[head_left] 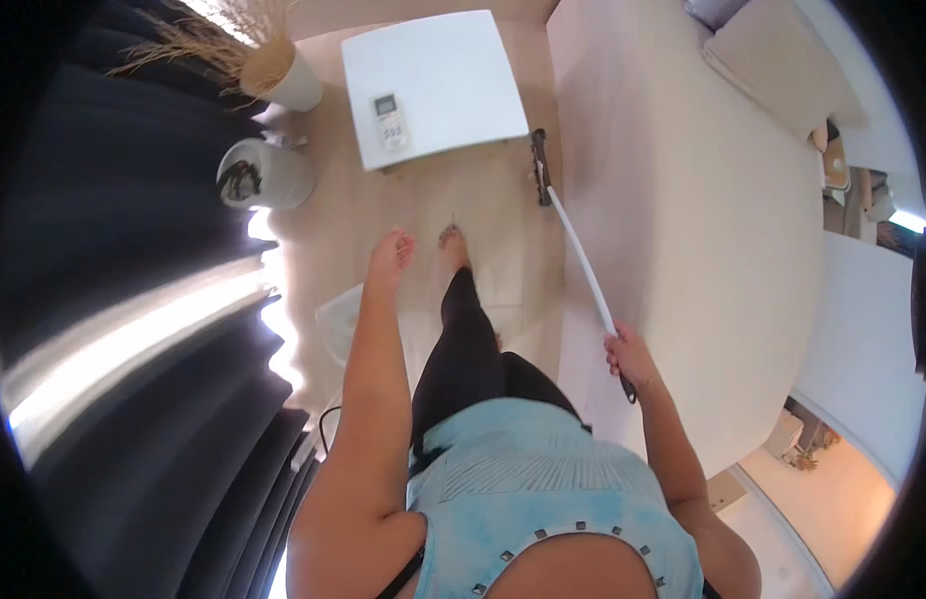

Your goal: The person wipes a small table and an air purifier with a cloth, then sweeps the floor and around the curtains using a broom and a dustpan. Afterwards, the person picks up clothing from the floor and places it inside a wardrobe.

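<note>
The right hand (630, 354) is closed around the pole (586, 262), fingers hiding part of its dark grip. The left hand (391, 252) hangs loosely curled, its palm hard to see. The pole's dark head (540, 168) lies beside the white table (435, 85), bristles unclear.

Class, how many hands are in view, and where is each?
2: the left hand above the floor near the forward foot; the right hand around the dark handle of the white pole. No others show.
</note>
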### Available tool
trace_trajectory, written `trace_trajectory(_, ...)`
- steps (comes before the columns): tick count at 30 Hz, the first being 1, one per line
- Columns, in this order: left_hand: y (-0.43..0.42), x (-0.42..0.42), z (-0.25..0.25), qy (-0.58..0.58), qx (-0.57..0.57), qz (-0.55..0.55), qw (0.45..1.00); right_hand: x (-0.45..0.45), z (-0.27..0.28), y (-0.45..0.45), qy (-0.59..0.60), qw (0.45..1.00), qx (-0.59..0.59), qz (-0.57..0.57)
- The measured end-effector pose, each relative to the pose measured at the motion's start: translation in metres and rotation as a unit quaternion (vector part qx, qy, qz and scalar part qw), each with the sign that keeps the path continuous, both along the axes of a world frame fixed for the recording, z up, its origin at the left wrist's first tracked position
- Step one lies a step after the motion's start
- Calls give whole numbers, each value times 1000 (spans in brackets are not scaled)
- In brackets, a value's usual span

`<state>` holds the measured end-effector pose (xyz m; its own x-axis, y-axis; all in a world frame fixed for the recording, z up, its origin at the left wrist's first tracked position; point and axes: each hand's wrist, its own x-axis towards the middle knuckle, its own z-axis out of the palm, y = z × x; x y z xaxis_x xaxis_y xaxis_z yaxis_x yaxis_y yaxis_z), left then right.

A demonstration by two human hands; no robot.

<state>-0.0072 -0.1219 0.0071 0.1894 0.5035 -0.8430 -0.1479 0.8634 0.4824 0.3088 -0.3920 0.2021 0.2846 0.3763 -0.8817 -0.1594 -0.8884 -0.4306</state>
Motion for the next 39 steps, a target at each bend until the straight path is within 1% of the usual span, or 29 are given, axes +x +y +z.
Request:
trace_trajectory(1,25,22,-17,-10,-2,4,1000,5,-1,17,-19,1000,-5,5)
trace_trajectory(3,69,57,-51,-27,-40,67,997,26,-6,69,-35,999,-6,13)
trace_trajectory(4,84,71,-67,-26,-44,64,997,32,-2,90,-45,999,-19,18)
trace_trajectory(6,116,102,-90,31,-95,178,979,48,-10,124,-84,995,-36,44)
trace_trajectory(7,132,116,-101,27,-96,179,979,59,-17,143,-87,994,-37,45)
trace_trajectory(9,151,135,-116,102,-153,275,944,78,-32,174,-160,973,-63,153)
trace_trajectory(10,156,143,-121,102,-156,274,943,94,-48,185,-161,973,-67,153)
trace_trajectory(11,159,145,-126,46,-128,319,938,115,-71,200,-254,937,24,238)
trace_trajectory(12,158,143,-130,-9,-101,362,927,127,-85,219,-339,878,114,317)
trace_trajectory(14,157,147,-130,-11,-89,383,919,161,-112,274,-341,878,83,326)
trace_trajectory(16,162,152,-122,-10,-71,404,912,200,-156,326,-368,852,72,367)
trace_trajectory(18,157,159,-116,-40,-35,480,876,238,-206,372,-421,817,145,366)
trace_trajectory(20,151,164,-123,-36,-18,480,876,254,-222,434,-393,832,53,389)
trace_trajectory(21,148,165,-127,-39,0,480,876,258,-231,455,-386,832,52,394)
trace_trajectory(23,149,168,-130,-31,14,475,879,268,-249,478,-357,839,-20,409)
trace_trajectory(24,148,168,-131,-27,30,465,884,274,-255,474,-353,839,-23,414)
trace_trajectory(26,147,167,-136,-16,21,470,882,286,-264,462,-392,806,-41,441)
trace_trajectory(28,148,163,-138,2,20,483,875,304,-278,452,-393,790,-37,469)
trace_trajectory(29,149,163,-137,29,-4,492,870,306,-285,447,-399,779,-38,482)
trace_trajectory(30,154,164,-135,52,-24,500,864,305,-287,452,-393,779,-32,487)
trace_trajectory(32,156,161,-125,61,-21,511,857,309,-285,457,-378,806,-25,454)
trace_trajectory(34,152,164,-119,63,-25,520,852,314,-287,460,-385,804,-32,452)
trace_trajectory(37,130,106,-135,79,-20,525,847,307,-291,464,-408,794,-42,449)
trace_trajectory(38,112,77,-146,60,11,498,865,303,-289,462,-421,788,-43,448)
trace_trajectory(39,100,65,-143,41,42,470,881,295,-282,462,-422,786,-46,448)
